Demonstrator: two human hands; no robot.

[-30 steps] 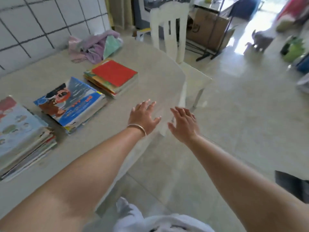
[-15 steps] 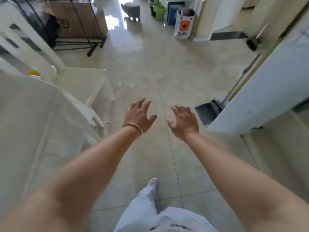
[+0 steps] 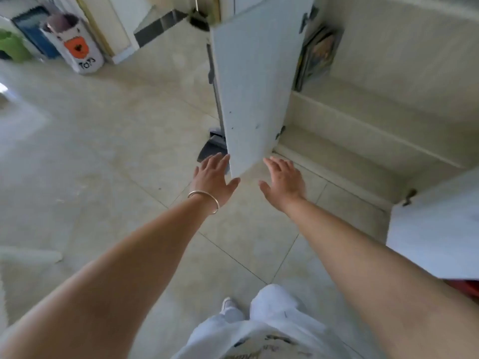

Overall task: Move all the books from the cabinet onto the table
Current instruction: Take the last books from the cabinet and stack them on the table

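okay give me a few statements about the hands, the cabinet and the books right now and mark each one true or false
1. Both hands, left and right, hold nothing. True.
2. The cabinet door is closed. False: it stands open.
3. Books stand inside the cabinet, behind the door. True.
4. The bracelet is on the right wrist. False: it is on the left wrist.
5. The right hand grips a book. False: its fingers are spread in the air.

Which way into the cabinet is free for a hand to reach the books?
Free: the gap between the open door and the second door, over the bare lower shelves. Crowded: the upper left corner, where the books lean just behind the door's hinge edge. Both hands, left and right, are empty.
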